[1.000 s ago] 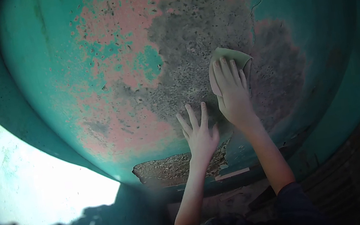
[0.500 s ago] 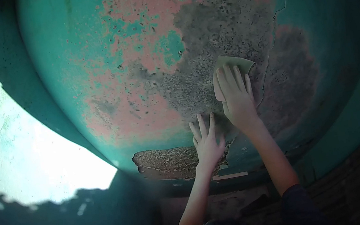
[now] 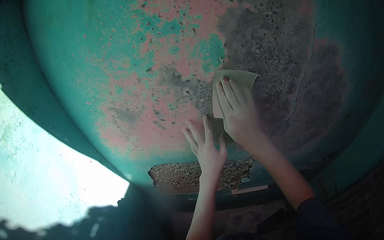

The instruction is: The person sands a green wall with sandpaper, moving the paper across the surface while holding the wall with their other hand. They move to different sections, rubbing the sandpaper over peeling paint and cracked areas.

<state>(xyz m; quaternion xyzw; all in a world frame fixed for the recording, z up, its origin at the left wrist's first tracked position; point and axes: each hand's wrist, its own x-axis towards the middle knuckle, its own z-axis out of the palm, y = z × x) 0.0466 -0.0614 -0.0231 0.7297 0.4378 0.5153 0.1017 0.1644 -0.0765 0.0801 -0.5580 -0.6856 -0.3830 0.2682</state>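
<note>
A greenish-grey sheet [image 3: 244,79] lies against a large curved surface [image 3: 121,71] of green, pink and dark grey patches. Pressed flat on the sheet is my right hand [image 3: 237,108], its fingers stretched upward and the sheet's top and right corner showing past them. Lower and to the left, my left hand [image 3: 208,145] rests spread on the surface with nothing in it, just above a rough broken strip [image 3: 175,176]. The right palm hides part of the sheet.
A thin crack [image 3: 310,52] runs down the right side of the curved surface. Bright light falls on a wall [image 3: 35,156] at the left. A pale narrow strip [image 3: 250,190] sits below the broken patch. Dark slatted material [image 3: 378,187] is at the lower right.
My right hand and the sheet have moved left across the surface. My left hand has shifted slightly left and up. The surface sits a little further right in view.
</note>
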